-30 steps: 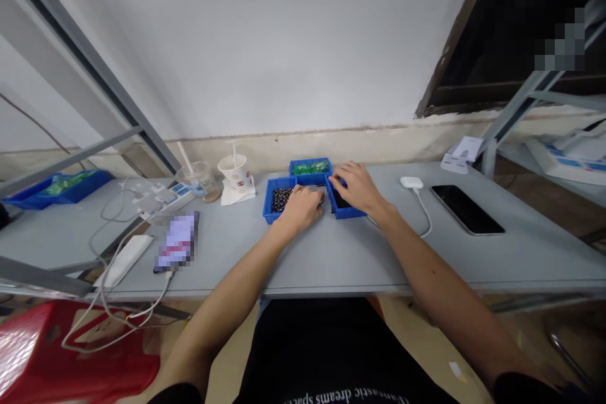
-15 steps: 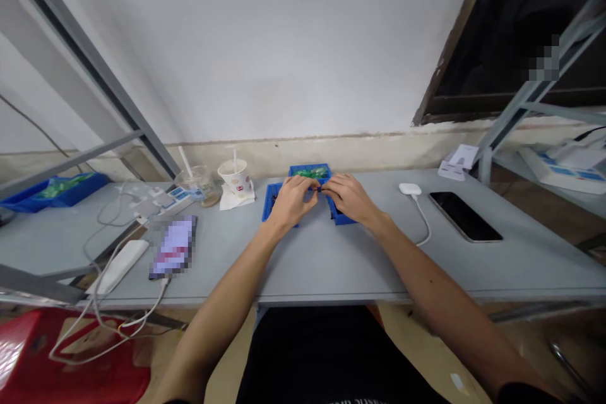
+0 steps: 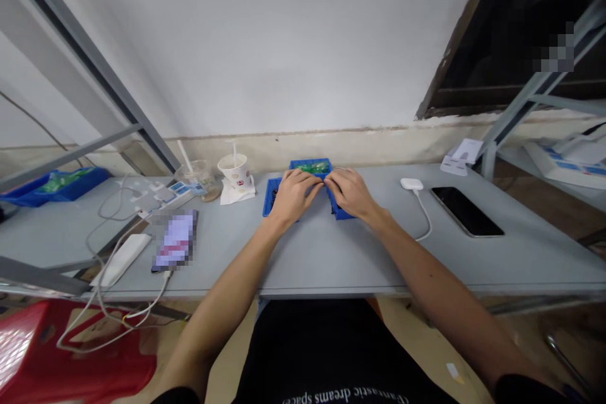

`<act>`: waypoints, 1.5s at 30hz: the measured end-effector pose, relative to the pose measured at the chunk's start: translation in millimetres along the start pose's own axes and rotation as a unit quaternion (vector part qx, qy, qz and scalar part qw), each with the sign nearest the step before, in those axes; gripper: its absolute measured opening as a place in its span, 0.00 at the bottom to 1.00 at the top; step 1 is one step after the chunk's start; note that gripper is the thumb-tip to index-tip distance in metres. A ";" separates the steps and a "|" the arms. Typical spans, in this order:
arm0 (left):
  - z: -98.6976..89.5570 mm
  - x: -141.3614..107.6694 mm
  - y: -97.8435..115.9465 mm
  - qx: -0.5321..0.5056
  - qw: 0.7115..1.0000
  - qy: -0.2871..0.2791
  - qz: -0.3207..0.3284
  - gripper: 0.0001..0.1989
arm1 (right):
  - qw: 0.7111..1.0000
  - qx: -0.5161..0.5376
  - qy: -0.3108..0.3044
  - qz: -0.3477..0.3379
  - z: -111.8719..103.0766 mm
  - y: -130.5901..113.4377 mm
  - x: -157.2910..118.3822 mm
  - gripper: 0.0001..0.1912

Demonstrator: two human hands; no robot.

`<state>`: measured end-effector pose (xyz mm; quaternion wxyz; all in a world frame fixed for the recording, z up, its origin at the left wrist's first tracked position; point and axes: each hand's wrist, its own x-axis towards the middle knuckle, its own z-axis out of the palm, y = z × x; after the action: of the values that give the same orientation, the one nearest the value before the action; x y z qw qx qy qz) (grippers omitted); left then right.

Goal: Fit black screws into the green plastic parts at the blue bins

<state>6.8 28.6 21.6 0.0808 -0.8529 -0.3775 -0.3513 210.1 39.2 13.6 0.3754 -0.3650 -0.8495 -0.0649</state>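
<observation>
My left hand (image 3: 295, 194) and my right hand (image 3: 349, 192) meet at the fingertips above the table, closed in a pinch. Whatever sits between the fingertips is hidden from me. Under my left hand is a blue tray (image 3: 269, 203) with small dark parts in it. Another blue tray (image 3: 344, 213) lies partly covered beneath my right hand, with dark bits along its left edge. Just behind both hands stands a third blue tray (image 3: 296, 165) holding green pieces (image 3: 316, 168).
A paper cup (image 3: 235, 175) and a plastic cup (image 3: 201, 184) stand at the back left. A lit phone (image 3: 175, 241) and a power strip (image 3: 177, 196) with cables lie left. Right are a white charging case (image 3: 411, 184) and a dark phone (image 3: 466, 211).
My fingertips have drawn closer together; the small dark piece that showed between them before is now hidden. The view has shifted slightly.
</observation>
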 end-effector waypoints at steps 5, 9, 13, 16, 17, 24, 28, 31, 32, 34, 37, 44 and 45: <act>3.9 -0.6 6.9 0.035 0.999 -0.009 -0.027 0.16 | 0.999 -0.016 -0.012 0.026 -4.1 5.1 1.4 0.21; 12.0 -3.0 18.6 0.100 0.984 -0.146 -0.030 0.13 | 0.994 -0.048 0.045 0.082 -11.1 16.1 1.4 0.18; 18.6 -6.4 29.0 0.102 0.956 -0.275 0.009 0.12 | 0.980 -0.112 0.066 0.150 -13.1 25.5 -0.4 0.18; 20.0 -7.7 31.4 0.108 0.948 -0.299 0.025 0.14 | 0.976 -0.136 0.046 0.166 -10.1 28.5 -2.0 0.19; 19.9 -7.9 31.4 0.109 0.947 -0.302 0.027 0.14 | 0.976 -0.138 0.037 0.166 -8.7 28.9 -2.4 0.20; 17.4 -7.4 30.2 0.120 0.949 -0.291 0.013 0.14 | 0.978 -0.137 0.008 0.158 -2.6 30.5 -3.7 0.22; 18.6 -7.8 28.6 0.113 0.955 -0.275 0.005 0.12 | 0.981 -0.129 0.017 0.146 -0.9 31.3 -4.6 0.21; 22.4 -8.8 27.9 0.122 0.955 -0.271 -0.002 0.11 | 0.983 -0.126 0.017 0.131 1.1 31.2 -5.3 0.21; 23.8 -9.3 27.8 0.127 0.954 -0.270 -0.008 0.10 | 0.984 -0.125 0.016 0.128 1.8 31.2 -5.5 0.21; 26.5 -10.0 27.5 0.131 0.954 -0.268 -0.027 0.09 | 0.984 -0.125 0.011 0.127 2.6 31.2 -5.6 0.21; 29.1 -10.6 26.2 0.124 0.955 -0.263 -0.056 0.12 | 0.987 -0.114 -0.004 0.115 2.0 30.4 -5.1 0.19; 24.4 -9.4 15.5 0.111 0.967 -0.216 -0.074 0.14 | 0.993 -0.056 -0.101 0.021 -0.6 21.1 -3.9 0.14; 22.6 -9.2 12.5 0.108 0.968 -0.217 -0.068 0.14 | 0.992 -0.057 -0.108 0.019 -0.5 20.1 -3.8 0.14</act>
<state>23.5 23.5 0.4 0.0649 -0.8673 -0.4789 -0.1193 225.6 51.4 8.1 0.2615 -0.4069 -0.8728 -0.0659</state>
